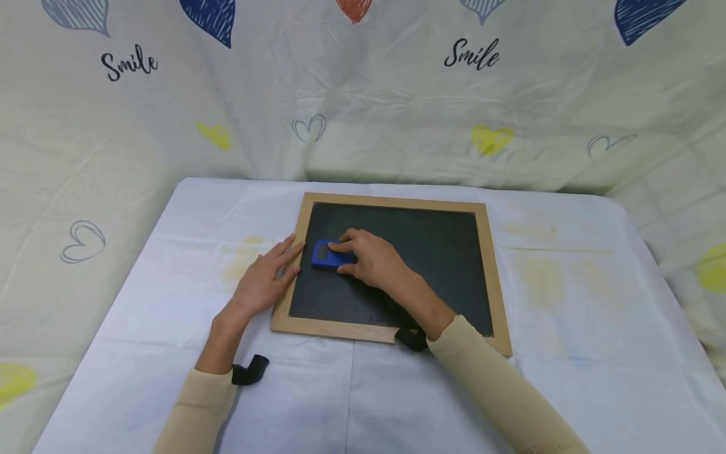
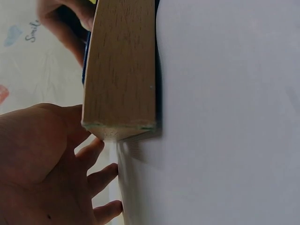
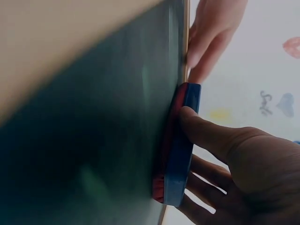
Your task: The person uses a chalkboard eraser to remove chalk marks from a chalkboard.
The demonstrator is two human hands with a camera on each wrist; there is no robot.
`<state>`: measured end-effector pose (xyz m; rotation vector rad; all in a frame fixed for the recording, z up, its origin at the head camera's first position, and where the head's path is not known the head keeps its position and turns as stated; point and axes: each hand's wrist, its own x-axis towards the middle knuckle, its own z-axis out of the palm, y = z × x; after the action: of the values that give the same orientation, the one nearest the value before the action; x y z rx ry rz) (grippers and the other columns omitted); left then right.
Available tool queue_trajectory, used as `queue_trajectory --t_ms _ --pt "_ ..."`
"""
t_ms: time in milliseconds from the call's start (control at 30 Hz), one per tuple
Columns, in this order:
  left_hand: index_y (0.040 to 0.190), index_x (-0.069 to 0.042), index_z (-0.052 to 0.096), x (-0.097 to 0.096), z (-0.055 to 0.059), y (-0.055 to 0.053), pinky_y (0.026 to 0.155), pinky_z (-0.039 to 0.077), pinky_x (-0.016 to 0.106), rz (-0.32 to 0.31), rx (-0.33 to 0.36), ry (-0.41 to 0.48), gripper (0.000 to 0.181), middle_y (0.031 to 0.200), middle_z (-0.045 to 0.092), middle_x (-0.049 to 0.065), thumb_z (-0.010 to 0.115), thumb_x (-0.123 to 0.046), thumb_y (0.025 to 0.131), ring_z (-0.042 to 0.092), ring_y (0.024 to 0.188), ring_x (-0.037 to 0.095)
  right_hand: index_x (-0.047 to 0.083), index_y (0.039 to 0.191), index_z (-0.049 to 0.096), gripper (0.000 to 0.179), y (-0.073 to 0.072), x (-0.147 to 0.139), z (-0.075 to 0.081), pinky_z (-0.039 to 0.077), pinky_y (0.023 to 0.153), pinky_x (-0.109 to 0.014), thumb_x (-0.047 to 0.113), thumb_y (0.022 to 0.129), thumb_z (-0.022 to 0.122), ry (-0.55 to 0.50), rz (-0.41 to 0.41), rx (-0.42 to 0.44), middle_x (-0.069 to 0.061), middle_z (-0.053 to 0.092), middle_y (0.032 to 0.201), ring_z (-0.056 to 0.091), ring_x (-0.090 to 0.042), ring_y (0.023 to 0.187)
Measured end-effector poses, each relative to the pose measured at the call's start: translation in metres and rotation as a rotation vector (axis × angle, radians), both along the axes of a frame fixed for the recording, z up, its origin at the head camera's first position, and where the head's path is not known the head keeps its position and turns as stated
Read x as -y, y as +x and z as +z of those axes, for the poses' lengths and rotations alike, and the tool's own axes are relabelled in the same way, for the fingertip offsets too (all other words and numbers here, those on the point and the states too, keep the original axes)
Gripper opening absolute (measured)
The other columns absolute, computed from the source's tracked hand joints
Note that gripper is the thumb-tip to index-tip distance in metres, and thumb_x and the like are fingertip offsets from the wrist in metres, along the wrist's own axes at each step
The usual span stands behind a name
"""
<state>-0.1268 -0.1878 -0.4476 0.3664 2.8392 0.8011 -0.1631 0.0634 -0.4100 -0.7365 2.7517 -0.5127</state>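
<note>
A small chalkboard (image 1: pixel 431 258) with a light wooden frame (image 1: pixel 391 201) lies flat on the table. My right hand (image 1: pixel 375 261) grips a blue board eraser (image 1: pixel 321 254) by its sides, near the board's left end. In the right wrist view, the eraser's reddish pad (image 3: pixel 165 150) faces the dark surface, with the thumb along one side. My left hand (image 1: pixel 263 284) rests on the left side of the frame, fingers extended. The left wrist view shows the frame's thick wooden edge (image 2: pixel 123 65) beside that hand; some fingertips are hidden there.
White cloth (image 1: pixel 590 328) with faint yellow and blue stains covers the table. Behind it hangs a pale curtain (image 1: pixel 391 139) printed with hearts, balloons and lettering. Black wrist straps (image 1: pixel 251 371) show at both sleeves.
</note>
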Motion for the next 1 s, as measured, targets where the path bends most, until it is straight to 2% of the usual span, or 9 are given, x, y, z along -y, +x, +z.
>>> queue_trajectory --t_ms 200,467,733,1000 --pt "0.162 -0.018 0.038 0.0 -0.001 0.0 0.125 0.017 0.074 -0.002 -0.005 -0.001 0.056 0.175 0.025 0.008 0.054 -0.026 0.109 0.027 0.159 0.042 0.027 0.149 0.057 0.058 -0.024 0.0 0.0 0.053 0.111 -0.047 0.035 0.095 0.077 -0.008 -0.047 -0.003 -0.006 0.059 0.15 0.06 -0.028 0.137" --pt "0.162 -0.018 0.039 0.0 -0.003 -0.001 0.125 0.016 0.074 0.002 -0.001 0.012 0.056 0.175 0.025 0.008 0.054 -0.027 0.109 0.027 0.16 0.041 0.027 0.151 0.056 0.058 -0.046 -0.001 -0.001 0.05 0.115 -0.049 0.035 0.096 0.075 -0.004 -0.085 -0.011 -0.006 0.056 0.155 0.056 -0.029 0.142" --pt "0.162 -0.018 0.039 0.0 -0.004 0.0 0.125 0.017 0.074 0.001 0.0 0.013 0.056 0.174 0.026 0.009 0.055 -0.027 0.109 0.027 0.16 0.041 0.026 0.153 0.053 0.058 -0.063 -0.003 -0.002 0.049 0.116 -0.047 0.033 0.099 0.072 0.0 -0.103 -0.009 -0.006 0.052 0.157 0.054 -0.029 0.143" --pt "0.162 -0.018 0.039 0.0 -0.003 0.0 0.125 0.016 0.074 0.006 -0.001 0.005 0.056 0.175 0.025 0.009 0.055 -0.027 0.109 0.026 0.16 0.041 0.025 0.155 0.051 0.059 -0.07 -0.003 -0.003 0.049 0.115 -0.047 0.031 0.1 0.071 -0.014 -0.102 -0.011 -0.005 0.051 0.158 0.053 -0.03 0.144"
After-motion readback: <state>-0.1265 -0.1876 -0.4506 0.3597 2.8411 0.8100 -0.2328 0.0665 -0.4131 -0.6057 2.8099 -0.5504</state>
